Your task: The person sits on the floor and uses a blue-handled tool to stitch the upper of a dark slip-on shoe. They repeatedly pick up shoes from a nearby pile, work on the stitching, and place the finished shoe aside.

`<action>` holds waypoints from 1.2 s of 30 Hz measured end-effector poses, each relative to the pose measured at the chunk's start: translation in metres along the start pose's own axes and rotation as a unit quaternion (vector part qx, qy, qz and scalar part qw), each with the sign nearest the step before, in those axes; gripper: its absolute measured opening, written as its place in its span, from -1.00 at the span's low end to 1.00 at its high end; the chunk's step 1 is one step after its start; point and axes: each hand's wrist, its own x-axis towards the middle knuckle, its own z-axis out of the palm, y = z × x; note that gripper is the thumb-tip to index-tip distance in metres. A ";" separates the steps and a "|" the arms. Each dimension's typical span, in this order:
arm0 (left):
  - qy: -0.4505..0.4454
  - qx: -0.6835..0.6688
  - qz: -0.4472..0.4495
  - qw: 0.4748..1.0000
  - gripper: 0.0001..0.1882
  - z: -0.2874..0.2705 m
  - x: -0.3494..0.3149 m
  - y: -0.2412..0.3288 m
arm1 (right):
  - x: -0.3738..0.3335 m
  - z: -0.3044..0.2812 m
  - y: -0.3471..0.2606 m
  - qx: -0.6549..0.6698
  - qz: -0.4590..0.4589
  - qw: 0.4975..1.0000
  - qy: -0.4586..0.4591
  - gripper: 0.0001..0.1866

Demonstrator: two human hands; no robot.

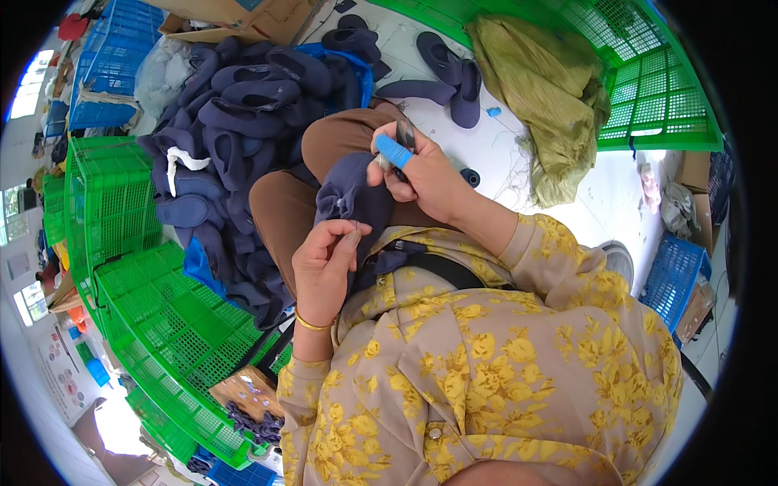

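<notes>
A dark navy slipper [347,180] lies across my lap, with a small bunched, pale-flecked spot on its fabric. My left hand [324,263], with a gold bracelet at the wrist, is closed in a pinch at the slipper's near edge, on what looks like a thin thread. Above the slipper's right side, my right hand [425,174] is curled around a small black tool [404,134]; the fingers cover most of it, so its kind is unclear. Blue tape [393,151] wraps one finger of that hand.
Many navy slippers [243,97] are heaped left of my knees. Green plastic crates [162,324] line the left side. More slippers [462,81] lie on the white floor ahead, beside an olive sack [543,97]. A blue basket [673,275] stands at right.
</notes>
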 end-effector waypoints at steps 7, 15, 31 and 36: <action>0.030 0.209 0.115 0.971 -0.95 -0.001 0.005 -0.001 | 0.009 -0.033 -0.004 0.098 0.043 0.992 0.060 -0.88; 0.071 0.396 0.228 0.886 -0.94 0.009 0.011 0.003 | 0.010 -0.058 -0.019 0.130 0.012 0.987 0.097 -0.92; 0.112 0.554 0.346 0.749 -0.92 0.011 0.035 0.001 | -0.027 -0.038 -0.115 0.074 -0.206 0.972 -0.088 -0.81; 0.121 0.478 0.307 0.814 -0.94 0.009 0.036 -0.006 | -0.040 -0.016 -0.120 -0.232 -0.212 0.948 -0.044 -0.84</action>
